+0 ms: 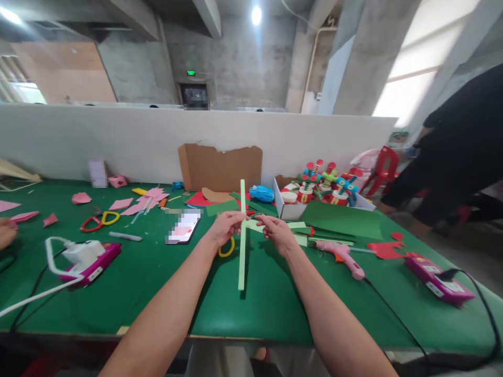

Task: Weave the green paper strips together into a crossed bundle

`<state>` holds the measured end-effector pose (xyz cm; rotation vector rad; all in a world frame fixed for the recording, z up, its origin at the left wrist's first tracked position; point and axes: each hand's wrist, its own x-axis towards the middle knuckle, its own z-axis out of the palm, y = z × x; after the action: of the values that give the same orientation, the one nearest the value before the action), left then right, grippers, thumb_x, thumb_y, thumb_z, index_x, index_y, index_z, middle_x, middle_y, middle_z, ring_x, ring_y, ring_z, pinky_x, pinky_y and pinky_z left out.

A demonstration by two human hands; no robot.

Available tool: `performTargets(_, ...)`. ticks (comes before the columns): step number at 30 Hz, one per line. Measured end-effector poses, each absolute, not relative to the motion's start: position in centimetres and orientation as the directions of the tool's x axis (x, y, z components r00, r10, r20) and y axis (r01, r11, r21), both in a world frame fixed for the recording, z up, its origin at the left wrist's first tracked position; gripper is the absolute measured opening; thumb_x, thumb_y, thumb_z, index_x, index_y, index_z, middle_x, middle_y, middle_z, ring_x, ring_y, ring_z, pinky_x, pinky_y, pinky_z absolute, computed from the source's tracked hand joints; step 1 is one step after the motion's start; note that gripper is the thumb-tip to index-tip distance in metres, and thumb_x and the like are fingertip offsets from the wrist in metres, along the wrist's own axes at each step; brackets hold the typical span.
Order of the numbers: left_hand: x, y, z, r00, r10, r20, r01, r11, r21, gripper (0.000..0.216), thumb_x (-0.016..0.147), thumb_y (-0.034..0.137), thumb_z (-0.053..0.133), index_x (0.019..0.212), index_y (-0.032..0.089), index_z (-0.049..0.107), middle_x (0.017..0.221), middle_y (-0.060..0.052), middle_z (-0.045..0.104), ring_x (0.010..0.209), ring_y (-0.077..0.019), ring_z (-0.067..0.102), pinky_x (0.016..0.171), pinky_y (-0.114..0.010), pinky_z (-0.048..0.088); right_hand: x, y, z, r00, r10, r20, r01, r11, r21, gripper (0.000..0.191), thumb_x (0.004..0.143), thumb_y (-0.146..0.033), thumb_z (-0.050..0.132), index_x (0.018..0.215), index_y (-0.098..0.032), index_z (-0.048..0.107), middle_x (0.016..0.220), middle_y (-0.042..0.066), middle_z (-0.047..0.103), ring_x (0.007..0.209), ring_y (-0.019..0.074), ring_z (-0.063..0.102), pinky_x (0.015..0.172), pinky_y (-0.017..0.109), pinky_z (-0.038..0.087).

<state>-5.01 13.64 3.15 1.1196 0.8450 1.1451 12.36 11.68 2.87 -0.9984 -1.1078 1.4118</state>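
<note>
My left hand [227, 228] pinches a long pale green paper strip [242, 262] near its middle, so it points away from me above the table. My right hand [277, 234] has its fingers closed on a second pale green strip [297, 225], which runs crosswise and meets the first at nearly a right angle. Whether the two are joined cannot be made out. Beneath my left hand shows a yellow scissor handle [227, 248], the rest of the scissors being hidden. To the right of my right hand lies a pink hot glue gun [341, 253] with a black cord.
A white box [288, 208] of finished spring figures stands at the back right beside green card sheets [341, 220]. Purple power strips [440, 280] lie at both sides. Leftward are a phone [184, 226], scissors [100, 222] and pink paper pieces [151, 199]. Another person's hand [6, 233] is at far left.
</note>
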Motion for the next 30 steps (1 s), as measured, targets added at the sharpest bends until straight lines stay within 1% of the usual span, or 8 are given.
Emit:
performTargets(3, -3.0, 12.1, 2.6, 0.403, 0.915, -0.024, -0.083, 0.063, 0.995, 0.035, 0.058, 0.045, 0.080, 0.064, 0.012, 0.069, 0.046, 0.001, 0.052, 0.040, -0.0071, 0.044, 0.041, -0.021, 0.032, 12.5, 12.1, 2.7, -0.088, 0.995, -0.042, -0.278, -0.065, -0.958, 0.038, 0.064, -0.051, 0.075, 0.081, -0.017, 0.074, 0.074, 0.002, 0.067, 0.047, 0.0041, 0.041, 0.041, 0.018, 0.028)
performTargets(6, -2.1, 11.3, 2.0, 0.536, 0.840, -0.081, 0.080, 0.045, 0.996, 0.040, 0.061, 0.051, 0.077, 0.062, 0.012, 0.068, 0.041, 0.002, 0.048, 0.038, -0.0084, 0.044, 0.041, -0.022, 0.032, 12.8, 12.2, 2.8, -0.031, 1.000, -0.001, -0.294, -0.010, -0.956, 0.036, 0.065, -0.050, 0.074, 0.076, -0.016, 0.073, 0.071, 0.003, 0.066, 0.044, 0.0032, 0.036, 0.038, 0.018, 0.024)
performTargets(8, -2.2, 11.3, 1.8, 0.573, 0.810, -0.122, 0.142, 0.048, 0.989, 0.044, 0.063, 0.055, 0.074, 0.063, 0.012, 0.067, 0.044, 0.000, 0.052, 0.040, -0.0101, 0.048, 0.042, -0.023, 0.035, 12.9, 12.1, 2.9, -0.021, 1.000, 0.002, -0.283, -0.004, -0.959, 0.034, 0.066, -0.048, 0.073, 0.074, -0.015, 0.073, 0.067, 0.001, 0.065, 0.042, 0.0022, 0.032, 0.037, 0.018, 0.021)
performTargets(10, -2.6, 11.8, 1.8, 0.520, 0.848, -0.099, 0.123, 0.040, 0.992, 0.046, 0.065, 0.058, 0.071, 0.064, 0.012, 0.066, 0.050, -0.002, 0.057, 0.044, -0.0105, 0.051, 0.044, -0.023, 0.036, 12.9, 11.8, 2.9, -0.086, 0.996, -0.038, -0.255, -0.059, -0.965, 0.031, 0.068, -0.045, 0.073, 0.073, -0.015, 0.073, 0.060, 0.000, 0.062, 0.041, 0.0019, 0.029, 0.036, 0.018, 0.018)
performTargets(12, -3.3, 12.5, 2.0, 0.374, 0.927, -0.001, 0.010, -0.003, 1.000, 0.046, 0.065, 0.058, 0.071, 0.070, 0.013, 0.066, 0.055, -0.001, 0.058, 0.046, -0.0086, 0.049, 0.045, -0.022, 0.036, 12.6, 11.5, 2.8, -0.196, 0.977, -0.086, -0.213, -0.128, -0.969, 0.029, 0.070, -0.043, 0.072, 0.073, -0.014, 0.073, 0.056, -0.001, 0.060, 0.040, 0.0017, 0.029, 0.037, 0.017, 0.017)
performTargets(16, -4.4, 13.7, 2.5, 0.205, 0.976, 0.068, -0.199, -0.026, 0.980, 0.047, 0.061, 0.058, 0.074, 0.073, 0.013, 0.064, 0.061, 0.001, 0.057, 0.049, -0.0070, 0.048, 0.047, -0.021, 0.038, 11.6, 10.7, 2.6, -0.358, 0.925, -0.127, -0.131, -0.184, -0.974, 0.024, 0.072, -0.037, 0.071, 0.074, -0.013, 0.074, 0.063, 0.001, 0.066, 0.041, 0.0012, 0.030, 0.037, 0.015, 0.018)
performTargets(21, -4.5, 13.6, 2.5, 0.211, 0.974, 0.087, -0.181, -0.048, 0.982, 0.038, 0.057, 0.046, 0.080, 0.062, 0.015, 0.059, 0.052, 0.003, 0.052, 0.047, -0.0068, 0.045, 0.048, -0.021, 0.036, 10.8, 10.3, 2.3, -0.429, 0.890, -0.157, -0.082, -0.212, -0.974, 0.023, 0.073, -0.036, 0.071, 0.075, -0.013, 0.074, 0.063, 0.003, 0.068, 0.040, 0.0020, 0.028, 0.036, 0.016, 0.016)
performTargets(30, -4.2, 13.5, 2.5, 0.217, 0.967, 0.131, -0.124, -0.106, 0.987, 0.038, 0.055, 0.046, 0.081, 0.057, 0.015, 0.060, 0.050, 0.003, 0.051, 0.048, -0.0079, 0.045, 0.048, -0.023, 0.035, 10.9, 10.9, 1.9, -0.368, 0.917, -0.153, -0.177, -0.231, -0.957, 0.025, 0.071, -0.037, 0.072, 0.079, -0.013, 0.074, 0.064, 0.005, 0.069, 0.040, 0.0015, 0.029, 0.036, 0.016, 0.016)
